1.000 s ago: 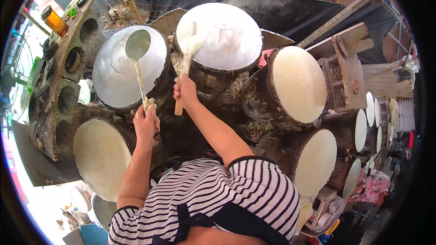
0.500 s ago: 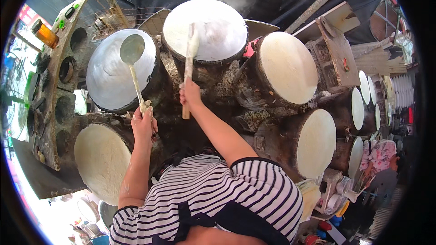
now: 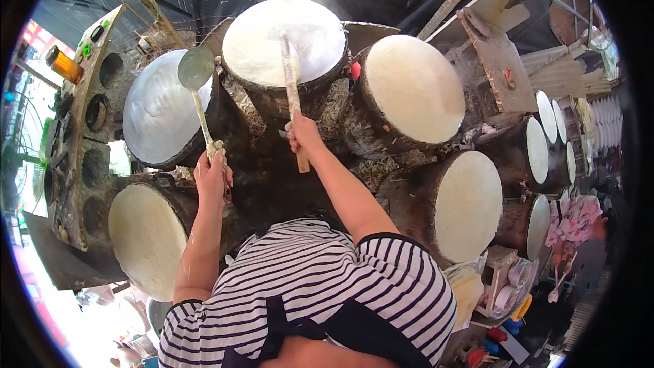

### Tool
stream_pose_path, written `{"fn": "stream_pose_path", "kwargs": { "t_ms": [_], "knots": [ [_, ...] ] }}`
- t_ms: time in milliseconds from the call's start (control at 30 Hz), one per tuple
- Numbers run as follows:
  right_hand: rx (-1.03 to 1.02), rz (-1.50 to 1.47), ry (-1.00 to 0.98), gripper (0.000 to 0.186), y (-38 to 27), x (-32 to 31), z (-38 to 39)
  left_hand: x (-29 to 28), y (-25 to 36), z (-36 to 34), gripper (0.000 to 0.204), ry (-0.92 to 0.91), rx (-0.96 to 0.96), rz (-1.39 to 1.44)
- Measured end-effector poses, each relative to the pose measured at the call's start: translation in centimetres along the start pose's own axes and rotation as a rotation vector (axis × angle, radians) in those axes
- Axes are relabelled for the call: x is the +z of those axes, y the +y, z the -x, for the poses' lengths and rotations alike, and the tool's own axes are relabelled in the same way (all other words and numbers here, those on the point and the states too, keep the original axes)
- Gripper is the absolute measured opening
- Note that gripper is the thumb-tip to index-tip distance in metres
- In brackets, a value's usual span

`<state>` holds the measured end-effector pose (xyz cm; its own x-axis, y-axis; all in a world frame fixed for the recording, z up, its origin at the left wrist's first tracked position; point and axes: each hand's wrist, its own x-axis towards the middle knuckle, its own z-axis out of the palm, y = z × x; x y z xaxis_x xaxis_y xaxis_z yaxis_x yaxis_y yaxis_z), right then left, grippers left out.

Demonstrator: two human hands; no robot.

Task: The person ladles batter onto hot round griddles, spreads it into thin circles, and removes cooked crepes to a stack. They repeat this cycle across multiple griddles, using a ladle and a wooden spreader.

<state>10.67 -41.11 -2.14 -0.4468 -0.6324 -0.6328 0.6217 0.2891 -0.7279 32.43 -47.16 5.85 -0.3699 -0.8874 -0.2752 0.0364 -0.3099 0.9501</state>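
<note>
My left hand [image 3: 214, 176] grips the batter-crusted handle of a metal ladle [image 3: 195, 68], whose bowl hangs over the near-right rim area of the silvery griddle [image 3: 151, 116] at upper left. In my right hand [image 3: 303, 138] is a long wooden spreader [image 3: 293, 82]; its far end is on the steaming, batter-coated centre griddle [image 3: 252, 44], blurred there. Other round griddles covered in pale layers surround me: one at upper right [image 3: 415, 85], one at lower left [image 3: 143, 238], one at lower right [image 3: 466, 204].
A crusted block-and-board ledge [image 3: 92, 157] with an amber jar [image 3: 65, 64] stands left, near a fan [image 3: 26, 153]. A slanted board [image 3: 494, 68] is at upper right. Several more griddles line the right side, where a co-worker in pink floral cloth [image 3: 572, 221] works. Dark sheeting hangs behind.
The spreader in my right hand has swept rightward across the centre griddle. The view has shifted, carrying the griddles left and upward in the picture. The ladle is still in my left hand.
</note>
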Motion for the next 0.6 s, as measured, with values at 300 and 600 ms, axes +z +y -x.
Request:
{"fn": "stream_pose_path", "kwargs": {
  "t_ms": [300,600],
  "knots": [
    [-0.15,0.397,-0.047,0.047,0.3,0.4,-2.0,4.2,-0.5,1.4,0.012,-0.011,-0.006,-0.002],
    [-0.029,0.181,-0.149,0.05,-3.1,-5.0,0.4,6.7,-1.0,1.3,0.011,-0.023,0.01,0.008]
  ]
}}
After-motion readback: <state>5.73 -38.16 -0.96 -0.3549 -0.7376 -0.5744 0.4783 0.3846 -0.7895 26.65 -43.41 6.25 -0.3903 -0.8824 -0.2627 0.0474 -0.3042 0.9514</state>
